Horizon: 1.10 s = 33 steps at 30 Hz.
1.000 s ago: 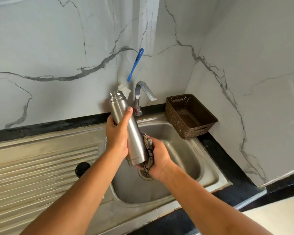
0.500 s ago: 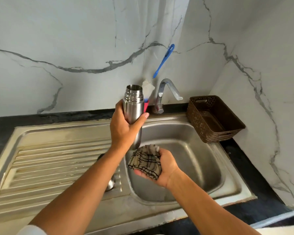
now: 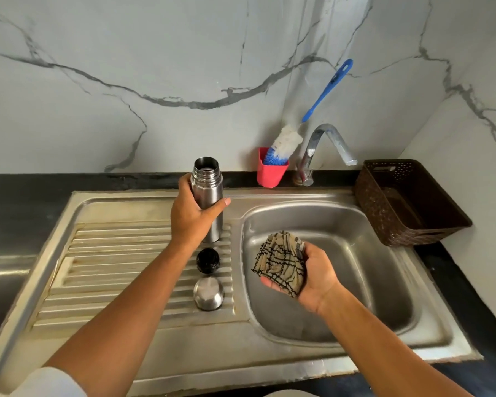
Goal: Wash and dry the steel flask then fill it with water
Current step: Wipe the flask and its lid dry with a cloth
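Apparently drying is ending: the left hand point(image 3: 190, 217) grips the open steel flask point(image 3: 208, 196) upright on the drainboard point(image 3: 121, 253), right hand point(image 3: 312, 277) clutches the cloth point(image 3: 281, 263); filling at the tap point(image 3: 327, 144) comes next.

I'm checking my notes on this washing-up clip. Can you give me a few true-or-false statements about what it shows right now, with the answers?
1. The left hand grips the steel flask upright. True.
2. The flask is capped. False: its mouth is open; the steel cap and black stopper lie on the drainboard.
3. The right hand holds a checked cloth over the sink basin. True.
4. Water runs from the tap. False: no stream shows.
5. The bottle brush lies in the basin. False: it stands in the red holder behind the sink.
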{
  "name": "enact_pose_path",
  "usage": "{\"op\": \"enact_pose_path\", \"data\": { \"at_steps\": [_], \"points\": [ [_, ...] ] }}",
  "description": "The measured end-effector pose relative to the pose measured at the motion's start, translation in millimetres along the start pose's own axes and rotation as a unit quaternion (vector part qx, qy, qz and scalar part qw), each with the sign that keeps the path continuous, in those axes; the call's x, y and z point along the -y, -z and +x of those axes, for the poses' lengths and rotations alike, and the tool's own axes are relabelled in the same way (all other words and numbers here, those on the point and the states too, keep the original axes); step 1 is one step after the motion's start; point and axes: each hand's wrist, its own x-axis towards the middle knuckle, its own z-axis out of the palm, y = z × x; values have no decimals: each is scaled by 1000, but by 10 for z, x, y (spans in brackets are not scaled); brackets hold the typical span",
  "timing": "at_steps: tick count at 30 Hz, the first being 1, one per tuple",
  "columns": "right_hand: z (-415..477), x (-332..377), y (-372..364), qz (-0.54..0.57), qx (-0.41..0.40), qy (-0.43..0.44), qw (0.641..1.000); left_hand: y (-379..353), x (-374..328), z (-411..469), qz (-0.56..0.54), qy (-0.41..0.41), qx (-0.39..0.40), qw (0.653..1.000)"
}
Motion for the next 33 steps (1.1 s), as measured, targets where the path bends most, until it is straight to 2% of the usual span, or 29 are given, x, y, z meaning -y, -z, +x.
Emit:
{"op": "enact_pose_path", "data": {
  "at_steps": [6, 12, 15, 19, 22, 25, 27, 29, 31, 33],
  "points": [
    [-5, 30, -57, -11, 6, 7, 1000, 84, 89, -103, 3, 30, 18, 999],
    [-67, 24, -30, -18, 5, 13, 1000, 154, 267, -394, 28, 115, 34, 992],
    [-93, 25, -9, -19, 5, 17, 1000, 142, 355, -594, 98, 163, 19, 982],
    [-114, 20, 28, -21, 8, 18, 1000, 125, 432, -732, 218, 185, 119, 951],
    [-132, 24, 66, -27, 6, 7, 1000, 129, 344, -743, 275, 165, 138, 937],
    [-129, 66, 129, -35, 6, 4, 999, 108, 78, -810, 316, 87, 105, 939],
    [-152, 122, 182, -42, 10, 22, 999, 52, -134, -920, 250, 40, 106, 962],
    [-205, 215, 235, -68, 13, 61, 996, -29, -361, -1044, 111, 48, 152, 981],
    [-237, 296, 274, -120, 15, 121, 985, -178, -541, -1134, 26, 87, 188, 978],
    [-266, 308, 300, -226, 11, 195, 954, -395, -636, -1212, 5, 121, 213, 970]
  ]
}}
